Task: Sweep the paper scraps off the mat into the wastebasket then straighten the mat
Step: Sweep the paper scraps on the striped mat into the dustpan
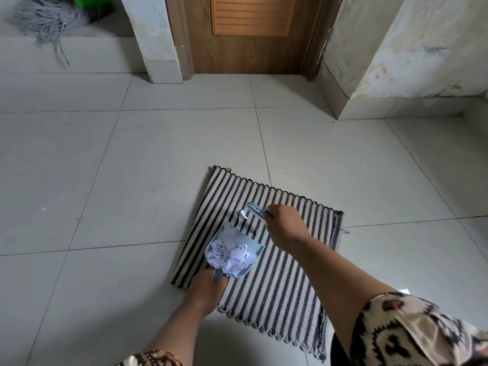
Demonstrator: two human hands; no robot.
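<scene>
A black-and-white striped mat (285, 281) lies askew on the grey tiled floor. My left hand (206, 291) grips the handle of a light blue dustpan (253, 262) resting on the mat's left half. Crumpled paper scraps (232, 256) fill the pan. My right hand (284, 224) holds a small light blue brush (254, 209) just beyond the pan's mouth. One white paper scrap (242, 215) lies on the mat between brush and pan. No wastebasket is in view.
A brown wooden door (250, 48) with a louvred panel stands ahead between tiled wall corners. A grey mop head (47, 19) lies at the far left. A white edge (404, 290) shows on the floor right of the mat.
</scene>
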